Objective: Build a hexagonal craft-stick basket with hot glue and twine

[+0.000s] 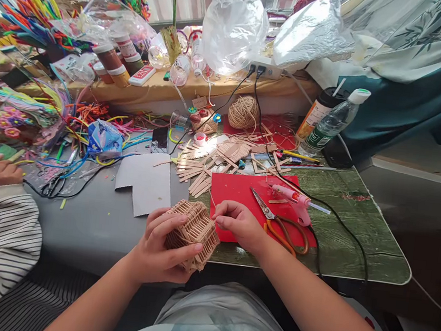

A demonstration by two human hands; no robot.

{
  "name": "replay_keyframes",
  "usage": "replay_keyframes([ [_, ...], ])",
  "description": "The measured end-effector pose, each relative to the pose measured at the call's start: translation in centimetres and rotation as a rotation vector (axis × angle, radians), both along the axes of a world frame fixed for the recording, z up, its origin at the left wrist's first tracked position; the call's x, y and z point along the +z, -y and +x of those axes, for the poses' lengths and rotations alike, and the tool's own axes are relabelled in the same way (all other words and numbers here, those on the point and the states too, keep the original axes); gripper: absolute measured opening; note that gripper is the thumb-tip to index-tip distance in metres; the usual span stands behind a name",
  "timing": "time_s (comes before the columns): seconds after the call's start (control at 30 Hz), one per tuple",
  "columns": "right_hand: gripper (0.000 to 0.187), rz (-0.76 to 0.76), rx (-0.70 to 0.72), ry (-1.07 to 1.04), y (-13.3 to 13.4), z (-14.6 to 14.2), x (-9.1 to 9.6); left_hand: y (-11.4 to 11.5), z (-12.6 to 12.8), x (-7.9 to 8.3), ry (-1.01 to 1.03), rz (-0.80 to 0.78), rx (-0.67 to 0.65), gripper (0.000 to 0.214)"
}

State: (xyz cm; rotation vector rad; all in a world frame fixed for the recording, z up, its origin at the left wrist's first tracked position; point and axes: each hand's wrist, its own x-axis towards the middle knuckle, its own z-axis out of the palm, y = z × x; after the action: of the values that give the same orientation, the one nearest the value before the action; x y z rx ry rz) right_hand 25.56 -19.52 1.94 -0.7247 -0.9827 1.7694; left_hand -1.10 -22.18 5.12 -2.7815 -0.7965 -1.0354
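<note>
My left hand (163,249) is wrapped round a small woven basket (194,227) of tan twine and sticks, held tilted above the table's front edge. At the basket's right rim, my right hand (239,225) pinches a thin strand of twine (212,198) between thumb and fingers. Beneath and beyond that hand lies a red sheet (238,186). Scissors (277,222) with brown handles rest partly on it, beside a pink glue gun (294,199). Farther back are scattered craft sticks (204,171) and a ball of twine (243,112).
White paper (150,186) lies left of the basket. At left, a co-worker's striped sleeve (11,232) and hand reach onto the table. A plastic bottle (335,120) and a dark-lidded cup (318,113) stand at the back right. Black cords (341,227) cross the right side.
</note>
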Motion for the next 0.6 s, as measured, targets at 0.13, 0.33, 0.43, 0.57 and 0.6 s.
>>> replay_keyframes([
  [0.13,0.027,0.093,-0.078,0.037,0.2,-0.4,-0.4,-0.1,0.6,0.0,0.098,-0.148,-0.001,0.097],
  [0.33,0.016,0.438,-0.319,0.411,0.4,-0.6,-1.4,-1.4,2.2,0.3,0.316,-0.514,0.033,0.095],
  [0.43,0.018,0.500,-0.383,0.526,0.0,-0.4,-1.7,-2.2,2.7,0.2,0.380,-0.690,0.081,0.091],
  [0.57,0.020,0.449,-0.412,0.546,-0.4,-0.3,-2.2,-2.9,3.0,-0.2,0.407,-0.841,0.102,0.092],
  [0.6,0.020,0.438,-0.412,0.542,-0.4,-0.3,-2.4,-3.1,3.0,-0.3,0.393,-0.852,0.104,0.093],
])
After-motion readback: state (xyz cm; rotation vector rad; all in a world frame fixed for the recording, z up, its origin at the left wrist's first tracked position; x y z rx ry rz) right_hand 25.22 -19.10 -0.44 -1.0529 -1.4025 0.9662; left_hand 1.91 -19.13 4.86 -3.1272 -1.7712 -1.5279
